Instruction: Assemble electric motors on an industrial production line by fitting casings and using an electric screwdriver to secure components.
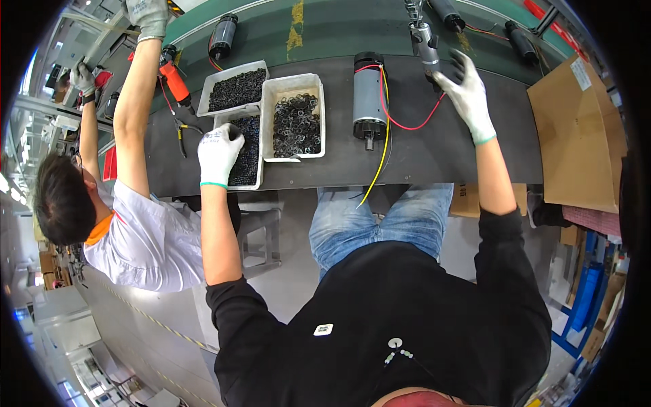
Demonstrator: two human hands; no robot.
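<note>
My left hand (220,154), in a white glove, is over the near white bin (259,178) of small black parts. Its fingers are pinched together at the parts, and what they hold, if anything, is hidden. My right hand (466,95), gloved too, is raised with fingers spread and holds nothing. Just left of it hangs a silver cylindrical tool (425,49). Between my hands a grey cylindrical motor (370,98) lies with its shaft toward me. Red and yellow wires (387,136) run from its far end, the yellow one drooping over the bench edge.
Beside the near bin are a bin of black rings (296,125) and another bin (236,90). Pliers (182,138) and an orange-handled tool (175,83) lie left. More motors (224,35) rest on the green belt. A cardboard box (576,129) stands right; a co-worker (146,224) reaches forward at left.
</note>
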